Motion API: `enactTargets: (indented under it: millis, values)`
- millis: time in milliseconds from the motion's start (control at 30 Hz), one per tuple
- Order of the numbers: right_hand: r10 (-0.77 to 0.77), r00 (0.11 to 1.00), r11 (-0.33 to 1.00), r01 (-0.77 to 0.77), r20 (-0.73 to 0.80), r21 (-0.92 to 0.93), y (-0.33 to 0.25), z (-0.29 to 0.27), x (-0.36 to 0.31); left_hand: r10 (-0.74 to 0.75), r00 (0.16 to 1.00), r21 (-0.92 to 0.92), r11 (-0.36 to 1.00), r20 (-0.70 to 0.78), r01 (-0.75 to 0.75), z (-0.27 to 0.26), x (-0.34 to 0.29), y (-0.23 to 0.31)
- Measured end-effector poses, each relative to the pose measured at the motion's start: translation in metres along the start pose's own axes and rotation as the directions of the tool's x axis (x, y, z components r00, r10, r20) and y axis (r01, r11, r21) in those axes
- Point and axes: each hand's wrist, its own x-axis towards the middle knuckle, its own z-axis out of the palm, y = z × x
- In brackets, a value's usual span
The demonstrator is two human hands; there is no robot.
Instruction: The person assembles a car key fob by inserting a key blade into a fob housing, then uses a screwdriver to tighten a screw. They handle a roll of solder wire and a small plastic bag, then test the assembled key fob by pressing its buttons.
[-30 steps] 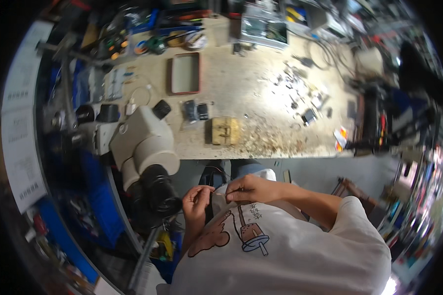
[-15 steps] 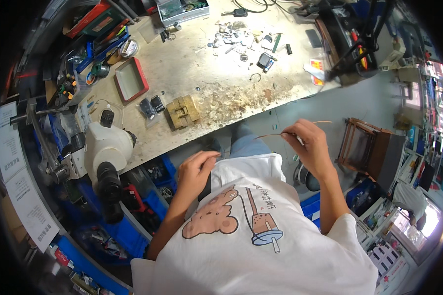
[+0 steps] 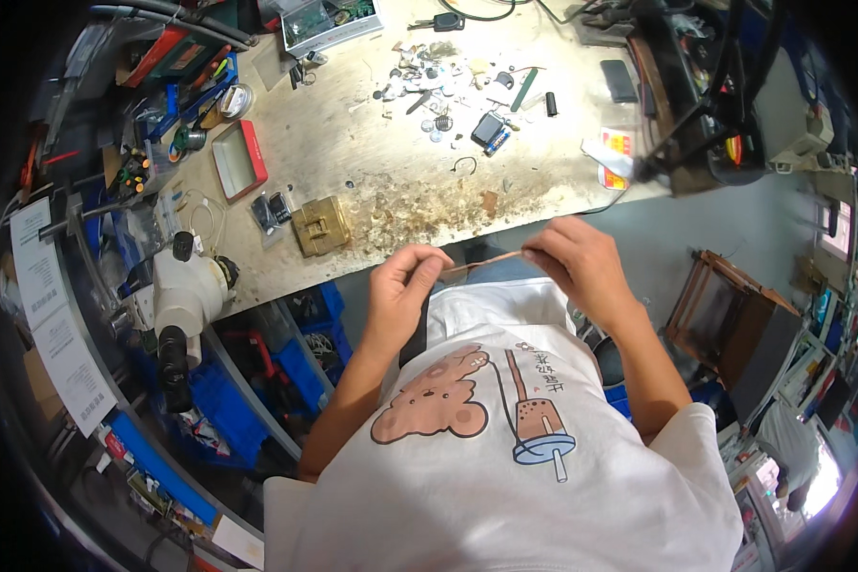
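A thin copper-coloured strand (image 3: 494, 258) stretches nearly level between my hands, just off the near edge of the workbench (image 3: 372, 143). My left hand (image 3: 400, 291) pinches its left end between thumb and fingertips. At the other side my right hand (image 3: 582, 269) has thumb and fingers closed on it. Whether the strand is wire or braid is too fine to tell. Nearest to my left hand on the bench lies a brass-coloured block fixture (image 3: 320, 227). Small bagged black parts (image 3: 272, 212) lie beside the block.
A white microscope (image 3: 186, 291) stands at the left. Farther back are a red-rimmed tray (image 3: 239, 160), scattered small parts (image 3: 439, 81), a small screen module (image 3: 491, 128) and a dark phone-like slab (image 3: 619, 81). Blue bins (image 3: 224, 405) sit below left, a wooden stool (image 3: 725, 315) at right.
Both hands have come closer together and slightly up toward the bench edge. The strand, earlier trailing past my right hand, now spans between both hands. The view has shifted a little.
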Motion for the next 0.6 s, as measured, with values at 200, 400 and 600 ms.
enactTargets:
  millis: [200,400,600]
  values:
    - [-0.068,0.998,0.995,0.068,0.001,-0.076,0.029,0.003,0.027,0.026,1.0,0.207,0.978,-0.003,-0.025,0.014,0.011,-0.005]
    - [-0.176,0.984,0.984,0.176,-0.002,0.01,0.019,0.016,0.046,-0.026,0.998,0.02,0.999,-0.059,0.028,0.021,0.021,-0.003]
    - [0.373,0.919,0.92,-0.348,-0.125,0.182,0.071,0.045,0.104,-0.056,0.992,-0.072,0.996,-0.112,0.048,0.007,0.024,0.0]
